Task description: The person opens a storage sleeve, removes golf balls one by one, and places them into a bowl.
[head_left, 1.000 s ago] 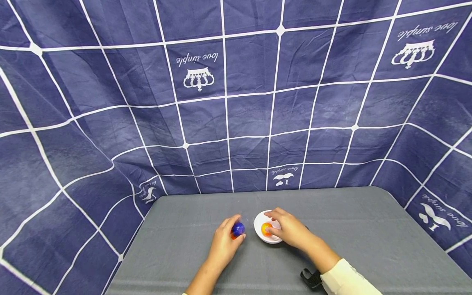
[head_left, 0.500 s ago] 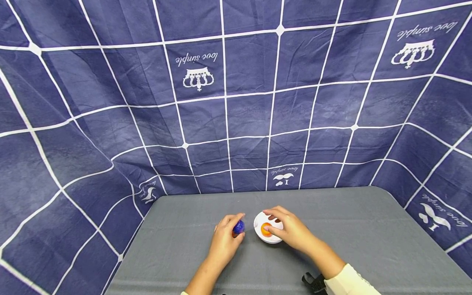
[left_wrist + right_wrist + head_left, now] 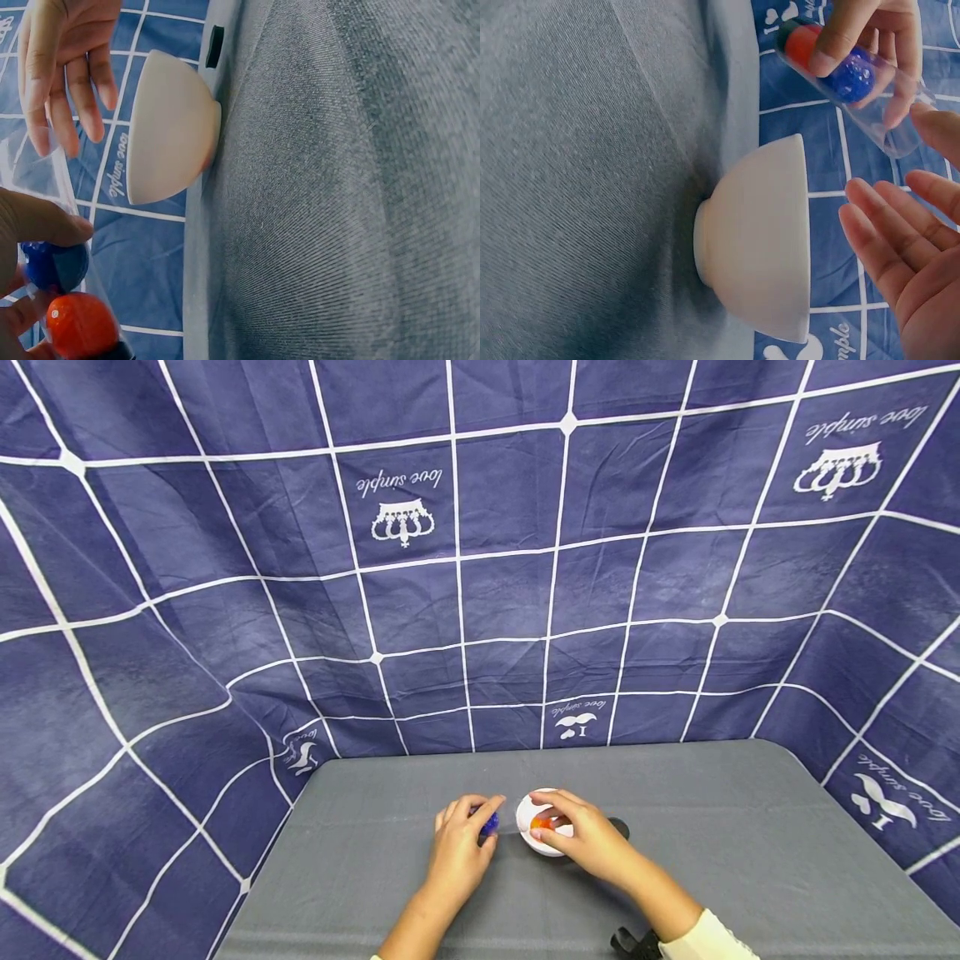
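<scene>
My left hand (image 3: 468,837) grips a clear tube (image 3: 900,127) that holds a blue ball (image 3: 855,75) and a red-orange ball (image 3: 802,43). The tube's open end points toward a white bowl (image 3: 534,845) on the grey table (image 3: 750,860). The head view shows an orange ball (image 3: 542,823) lying in the bowl. My right hand (image 3: 577,831) hovers over the bowl's rim with its fingers (image 3: 877,232) straight and relaxed, holding nothing. The left wrist view shows the bowl (image 3: 169,127), the right hand (image 3: 60,67), and both balls (image 3: 52,264) in the tube.
A small black object (image 3: 619,828) lies on the table just beyond my right hand. A navy checked cloth (image 3: 480,568) hangs behind the table and wraps its left and right sides. A black strap (image 3: 633,942) sits at my right wrist.
My left hand has edged up and toward the bowl with the tube. My right hand has shifted a little nearer, uncovering the black object behind it.
</scene>
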Demonstrator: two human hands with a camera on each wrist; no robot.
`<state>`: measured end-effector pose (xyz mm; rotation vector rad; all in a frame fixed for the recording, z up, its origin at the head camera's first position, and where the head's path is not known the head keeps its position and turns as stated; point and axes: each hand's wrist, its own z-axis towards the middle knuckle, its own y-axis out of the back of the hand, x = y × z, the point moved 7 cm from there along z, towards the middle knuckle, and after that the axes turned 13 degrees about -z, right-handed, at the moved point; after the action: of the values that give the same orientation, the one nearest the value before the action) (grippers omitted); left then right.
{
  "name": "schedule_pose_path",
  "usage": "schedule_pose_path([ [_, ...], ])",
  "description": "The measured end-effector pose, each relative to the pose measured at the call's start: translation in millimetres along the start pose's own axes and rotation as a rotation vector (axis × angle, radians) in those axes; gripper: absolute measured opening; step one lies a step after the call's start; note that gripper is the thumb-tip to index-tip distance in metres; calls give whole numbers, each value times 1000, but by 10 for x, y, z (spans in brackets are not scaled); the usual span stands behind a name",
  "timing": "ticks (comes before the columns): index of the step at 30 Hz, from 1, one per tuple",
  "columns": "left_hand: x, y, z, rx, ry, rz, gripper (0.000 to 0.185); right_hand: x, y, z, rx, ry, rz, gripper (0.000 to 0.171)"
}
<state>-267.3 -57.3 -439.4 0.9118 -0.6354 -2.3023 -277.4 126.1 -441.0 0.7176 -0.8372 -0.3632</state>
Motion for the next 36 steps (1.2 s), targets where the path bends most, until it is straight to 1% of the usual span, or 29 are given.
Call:
schedule_pose_path([
  [4,-45,-6,0,7,-38,49,63,10,-17,-19,-6,-5,39,49],
  [10,-104,-18,-5,17,-90,101,62,50,-36,-29,-49,36,73,46],
  [19,-163,-1,8,5,-143,128,62,78,-79,-57,-75,43,132,43],
  [24,-184,-7,14,2,-177,160,63,46,-112,-66,-70,-5,172,43],
  [30,-210,-7,16,19,-180,187,67,5,-154,-89,-52,-76,217,45],
  [36,-224,-10,19,8,-204,199,67,-31,-200,-105,-33,-120,242,46],
])
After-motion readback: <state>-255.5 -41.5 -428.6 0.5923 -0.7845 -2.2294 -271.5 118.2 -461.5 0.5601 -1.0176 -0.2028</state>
